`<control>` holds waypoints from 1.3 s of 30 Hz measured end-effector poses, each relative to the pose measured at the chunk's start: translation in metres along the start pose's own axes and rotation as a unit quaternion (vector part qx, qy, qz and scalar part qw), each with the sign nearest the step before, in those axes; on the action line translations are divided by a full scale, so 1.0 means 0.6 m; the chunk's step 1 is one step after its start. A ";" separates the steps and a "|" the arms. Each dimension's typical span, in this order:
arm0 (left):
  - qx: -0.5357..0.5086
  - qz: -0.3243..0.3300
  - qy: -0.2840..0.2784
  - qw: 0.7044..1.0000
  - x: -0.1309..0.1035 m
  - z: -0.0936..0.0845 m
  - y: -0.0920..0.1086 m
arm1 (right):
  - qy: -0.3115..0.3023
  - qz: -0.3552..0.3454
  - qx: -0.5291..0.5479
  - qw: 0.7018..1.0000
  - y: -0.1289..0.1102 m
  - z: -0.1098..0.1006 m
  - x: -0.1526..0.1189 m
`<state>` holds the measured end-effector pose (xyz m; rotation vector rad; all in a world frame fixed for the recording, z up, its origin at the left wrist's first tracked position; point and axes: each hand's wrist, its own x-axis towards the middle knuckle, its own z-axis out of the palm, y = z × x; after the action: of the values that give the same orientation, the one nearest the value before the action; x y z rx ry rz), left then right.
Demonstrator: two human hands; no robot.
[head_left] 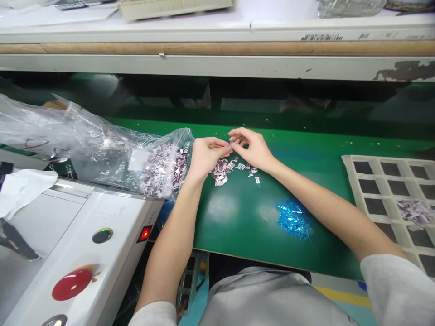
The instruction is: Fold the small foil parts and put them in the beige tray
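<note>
Over the green tabletop (234, 226), our left hand (205, 156) pinches a tiny piece (230, 145), likely light, flimsy and best held by its edges, the grip of our right hand (256, 149) unclear.

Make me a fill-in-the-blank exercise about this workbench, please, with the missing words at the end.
The left hand and right hand are close together above a tabletop coloured ____.
The heap of thin, shiny strips near the right forearm is ____.
The large domed button on the white machine is ____.
The compartment tray lies to the person's ____.

Missing words: green; blue; red; right.
</note>
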<state>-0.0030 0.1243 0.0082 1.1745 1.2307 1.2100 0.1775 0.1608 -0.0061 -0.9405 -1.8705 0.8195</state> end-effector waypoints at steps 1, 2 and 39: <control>0.000 0.001 -0.005 1.000 0.000 -0.001 0.000 | -0.018 0.004 0.009 1.000 0.000 -0.002 0.002; 0.001 0.001 -0.009 1.000 0.001 -0.002 0.000 | -0.032 0.007 0.014 0.999 0.000 -0.004 0.003; 0.216 0.065 -0.068 0.972 0.001 -0.028 0.003 | -0.115 0.006 -0.199 0.973 -0.014 -0.050 0.018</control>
<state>-0.0198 0.1246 0.0100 1.6512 1.3688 0.9601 0.1985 0.1708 0.0176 -1.1381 -2.2869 0.5875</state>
